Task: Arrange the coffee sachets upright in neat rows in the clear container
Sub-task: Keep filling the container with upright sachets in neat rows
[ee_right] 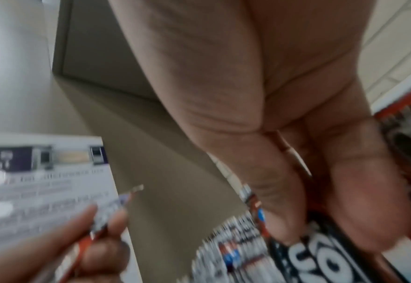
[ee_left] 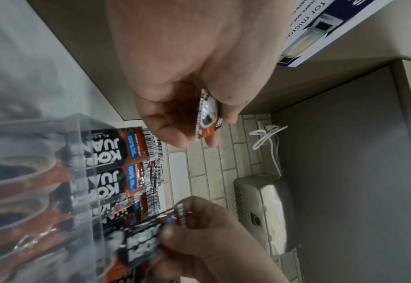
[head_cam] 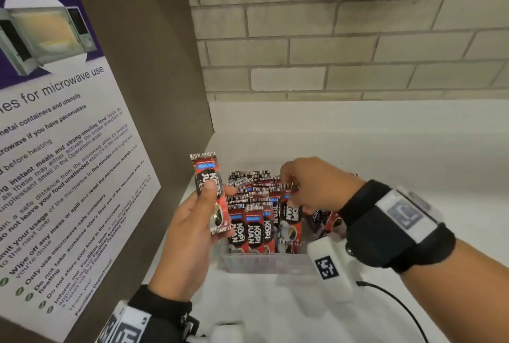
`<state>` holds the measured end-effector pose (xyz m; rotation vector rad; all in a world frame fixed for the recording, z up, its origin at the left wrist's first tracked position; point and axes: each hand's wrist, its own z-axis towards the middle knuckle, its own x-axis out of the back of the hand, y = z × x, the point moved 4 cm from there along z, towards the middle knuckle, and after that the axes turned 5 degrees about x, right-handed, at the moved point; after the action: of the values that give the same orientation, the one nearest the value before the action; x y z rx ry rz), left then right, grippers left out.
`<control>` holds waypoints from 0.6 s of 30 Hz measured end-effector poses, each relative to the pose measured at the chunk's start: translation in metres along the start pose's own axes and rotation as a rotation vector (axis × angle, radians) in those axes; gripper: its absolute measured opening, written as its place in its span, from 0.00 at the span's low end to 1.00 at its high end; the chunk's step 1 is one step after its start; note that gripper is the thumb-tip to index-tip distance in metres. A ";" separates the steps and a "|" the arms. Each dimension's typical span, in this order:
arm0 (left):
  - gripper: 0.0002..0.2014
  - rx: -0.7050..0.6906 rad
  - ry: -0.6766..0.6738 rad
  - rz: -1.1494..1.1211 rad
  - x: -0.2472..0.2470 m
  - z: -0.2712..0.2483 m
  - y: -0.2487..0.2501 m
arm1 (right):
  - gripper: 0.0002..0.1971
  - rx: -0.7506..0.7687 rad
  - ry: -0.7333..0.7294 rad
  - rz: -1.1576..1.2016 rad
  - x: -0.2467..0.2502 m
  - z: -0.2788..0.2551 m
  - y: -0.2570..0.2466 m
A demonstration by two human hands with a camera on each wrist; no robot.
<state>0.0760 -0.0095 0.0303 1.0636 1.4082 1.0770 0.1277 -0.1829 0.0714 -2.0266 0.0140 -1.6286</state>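
Note:
The clear container [head_cam: 271, 263] stands on a white counter, packed with several red-and-black coffee sachets [head_cam: 253, 228] upright in rows. My left hand [head_cam: 217, 191] holds one sachet [head_cam: 209, 174] upright, just left of the container and above its rim; the thumb presses its front. My right hand [head_cam: 292, 191] reaches down over the container's middle and pinches the top of a sachet [head_cam: 290, 213] standing among the rows. In the left wrist view the left hand's sachet [ee_left: 208, 116] shows edge-on, and the right hand [ee_left: 199, 229] grips its sachet [ee_left: 144, 243] beside the container wall [ee_left: 83, 137].
A brown panel [head_cam: 154, 67] with a microwave-use poster [head_cam: 55, 150] stands close on the left. A brick wall [head_cam: 344, 39] rises behind the white counter [head_cam: 385, 144]. A metal dispenser [ee_left: 265, 210] and a white cable [ee_left: 267, 137] are on the wall above.

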 end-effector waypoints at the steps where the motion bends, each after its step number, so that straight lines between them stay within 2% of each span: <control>1: 0.19 0.005 -0.014 -0.002 -0.001 -0.001 0.000 | 0.11 -0.001 -0.046 -0.060 -0.005 0.003 0.000; 5: 0.16 0.022 -0.042 -0.025 -0.002 -0.003 -0.001 | 0.12 -0.036 -0.151 -0.157 -0.015 0.012 -0.001; 9: 0.17 0.018 -0.057 -0.007 -0.002 -0.004 0.000 | 0.12 -0.038 -0.141 -0.168 -0.014 0.014 0.001; 11: 0.18 0.001 -0.062 0.018 -0.002 -0.003 -0.001 | 0.11 -0.024 -0.083 -0.122 -0.008 0.013 0.002; 15: 0.20 -0.010 -0.121 0.075 -0.010 -0.003 -0.002 | 0.06 0.028 0.163 0.158 0.014 0.004 -0.003; 16: 0.19 -0.006 -0.145 0.103 -0.013 -0.003 -0.002 | 0.07 0.054 0.198 0.279 0.018 0.001 -0.007; 18: 0.19 -0.001 -0.209 0.178 -0.020 -0.003 -0.004 | 0.11 0.110 0.176 0.533 0.021 -0.005 -0.018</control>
<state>0.0748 -0.0305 0.0308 1.2808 1.1634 1.0591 0.1232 -0.1757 0.0981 -1.6091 0.4762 -1.4160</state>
